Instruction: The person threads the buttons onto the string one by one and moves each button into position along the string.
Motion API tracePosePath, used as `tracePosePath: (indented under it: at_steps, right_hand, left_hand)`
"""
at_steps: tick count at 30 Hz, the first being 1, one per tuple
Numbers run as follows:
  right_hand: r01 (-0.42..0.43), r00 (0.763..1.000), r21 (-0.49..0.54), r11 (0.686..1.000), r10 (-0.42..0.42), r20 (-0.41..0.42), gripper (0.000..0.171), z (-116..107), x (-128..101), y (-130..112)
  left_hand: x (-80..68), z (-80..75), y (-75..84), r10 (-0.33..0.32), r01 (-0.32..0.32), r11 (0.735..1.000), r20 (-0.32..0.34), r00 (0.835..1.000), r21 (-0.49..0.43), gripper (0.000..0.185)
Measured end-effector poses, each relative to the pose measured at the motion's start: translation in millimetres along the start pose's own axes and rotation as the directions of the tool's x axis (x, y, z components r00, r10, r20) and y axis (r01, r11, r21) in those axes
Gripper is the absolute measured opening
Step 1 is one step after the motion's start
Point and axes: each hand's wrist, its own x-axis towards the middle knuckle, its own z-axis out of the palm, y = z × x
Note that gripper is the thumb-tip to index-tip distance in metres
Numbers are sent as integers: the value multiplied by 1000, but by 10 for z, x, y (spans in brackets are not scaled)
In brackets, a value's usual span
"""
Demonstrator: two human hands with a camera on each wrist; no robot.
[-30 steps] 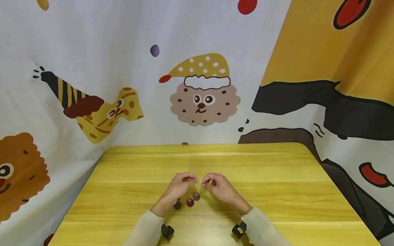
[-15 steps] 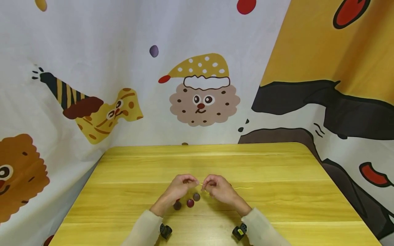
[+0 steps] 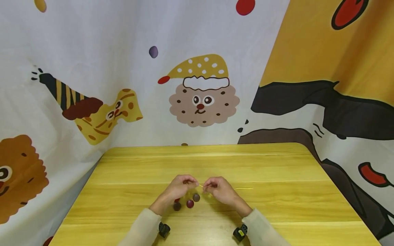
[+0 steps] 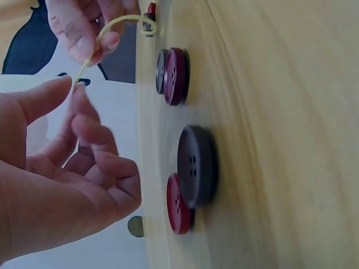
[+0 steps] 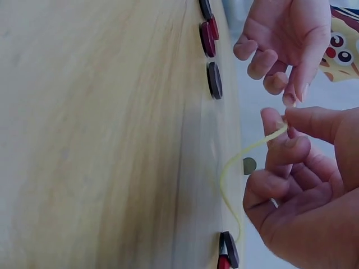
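Over the yellow wooden table (image 3: 277, 205) both hands hold a thin yellow thread (image 3: 200, 186). My left hand (image 3: 194, 183) pinches the thread's tip (image 4: 78, 73) between thumb and forefinger. A finger's width to the right, my right hand (image 3: 207, 186) pinches the same thread (image 5: 263, 140), which curves down to a dark button and a red button (image 5: 227, 253) on the table. The thread's tail (image 3: 243, 188) lies to the right. Below the hands lie a dark grey button (image 3: 196, 197), a dark red button (image 3: 190, 204) and another dark button (image 3: 176, 206).
Printed cartoon cloth (image 3: 203, 95) hangs behind and beside the table. A black wrist device sits on each sleeve (image 3: 163, 229) (image 3: 239, 233). The table's far edge (image 3: 200, 146) meets the cloth.
Both hands keep their pinch on the thread and stay almost where they were. The buttons have not moved.
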Motion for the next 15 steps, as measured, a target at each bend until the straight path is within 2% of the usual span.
tracePosePath:
  at_steps: [6,11,15]
  right_hand:
    - [-27,999,6,1000,27,-32,12,-6,0,24]
    - [-51,997,8,999,52,-61,12,10,-5,43]
    - [-97,991,-13,995,95,-93,12,36,-15,60]
  left_hand:
    - [-3,-37,4,-9,7,999,49,999,48,23]
    - [10,-66,-20,-22,14,991,61,998,134,20]
    - [36,-63,-55,-10,-7,981,86,996,193,17]
